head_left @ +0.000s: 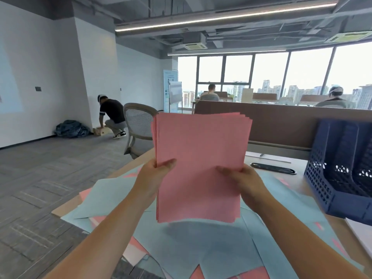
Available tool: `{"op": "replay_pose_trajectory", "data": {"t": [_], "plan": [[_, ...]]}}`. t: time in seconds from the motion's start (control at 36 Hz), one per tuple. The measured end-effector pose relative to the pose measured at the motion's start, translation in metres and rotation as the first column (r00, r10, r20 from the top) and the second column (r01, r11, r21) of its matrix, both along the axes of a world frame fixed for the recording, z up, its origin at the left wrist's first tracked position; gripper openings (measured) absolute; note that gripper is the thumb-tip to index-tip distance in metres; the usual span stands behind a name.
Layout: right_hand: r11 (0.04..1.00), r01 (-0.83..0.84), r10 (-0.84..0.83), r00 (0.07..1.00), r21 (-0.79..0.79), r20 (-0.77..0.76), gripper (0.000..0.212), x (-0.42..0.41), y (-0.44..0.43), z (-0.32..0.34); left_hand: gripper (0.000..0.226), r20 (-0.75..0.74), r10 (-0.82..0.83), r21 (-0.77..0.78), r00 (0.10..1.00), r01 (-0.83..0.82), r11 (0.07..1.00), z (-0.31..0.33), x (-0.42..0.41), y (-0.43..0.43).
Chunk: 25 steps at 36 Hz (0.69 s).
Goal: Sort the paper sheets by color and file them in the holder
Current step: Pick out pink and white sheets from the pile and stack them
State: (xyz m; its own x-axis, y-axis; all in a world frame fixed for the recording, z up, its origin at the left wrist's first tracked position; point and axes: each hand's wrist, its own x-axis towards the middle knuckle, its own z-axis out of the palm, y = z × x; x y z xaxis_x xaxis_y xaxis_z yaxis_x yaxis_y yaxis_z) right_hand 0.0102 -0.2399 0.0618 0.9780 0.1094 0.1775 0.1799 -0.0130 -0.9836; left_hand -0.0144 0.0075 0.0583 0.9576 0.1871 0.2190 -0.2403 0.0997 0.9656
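I hold a stack of pink sheets (201, 154) upright above the desk. My left hand (154, 174) grips its left edge, thumb on the front. My right hand (244, 180) grips its right edge, thumb also on the front. The stack's top edges are slightly fanned. Below it, loose light-blue sheets (211, 242) and a few pink sheets (138, 246) lie spread over the desk. The dark-blue perforated file holder (330, 178) stands at the right, its slots facing left; what it holds is hidden.
A black oval cable slot (272, 168) sits behind the papers by the brown desk partition (281, 125). A grey mesh chair (138, 123) stands beyond the desk's left corner. White sheets (362, 232) lie at the right edge. People are far off.
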Motion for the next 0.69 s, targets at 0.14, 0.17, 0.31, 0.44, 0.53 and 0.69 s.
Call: {"op": "replay_pose_trajectory", "data": {"t": [0.14,0.17,0.31,0.44,0.53,0.69], "plan": [[0.993,-0.039,0.028,0.995,-0.113,-0.098,0.04,0.0,-0.004,-0.035,0.045,-0.138,-0.067,0.01,0.988,0.069,0.998,-0.035,-0.004,-0.006],[0.993,-0.026,0.013,0.994,-0.117,-0.107,0.042,0.001,-0.003,-0.038,0.045,-0.14,-0.067,0.02,0.988,0.071,0.997,-0.036,-0.003,-0.007],[0.989,0.034,-0.044,0.997,-0.146,-0.069,0.023,0.012,-0.004,-0.03,0.026,-0.065,-0.01,0.121,0.998,0.018,0.992,-0.022,0.008,-0.013],[0.981,0.063,-0.077,0.994,-0.185,-0.074,0.021,0.017,-0.006,-0.035,0.035,-0.067,0.028,0.161,0.997,-0.017,0.987,-0.031,0.013,-0.02],[0.978,0.053,-0.074,0.992,-0.2,-0.102,0.009,0.014,-0.003,-0.046,0.035,-0.142,0.009,0.109,0.99,0.007,0.994,-0.044,0.012,-0.025],[0.993,0.066,-0.078,0.989,-0.093,-0.125,0.013,0.014,0.0,-0.048,0.021,-0.187,-0.001,0.051,0.982,0.011,0.999,-0.051,0.02,-0.021]]}}
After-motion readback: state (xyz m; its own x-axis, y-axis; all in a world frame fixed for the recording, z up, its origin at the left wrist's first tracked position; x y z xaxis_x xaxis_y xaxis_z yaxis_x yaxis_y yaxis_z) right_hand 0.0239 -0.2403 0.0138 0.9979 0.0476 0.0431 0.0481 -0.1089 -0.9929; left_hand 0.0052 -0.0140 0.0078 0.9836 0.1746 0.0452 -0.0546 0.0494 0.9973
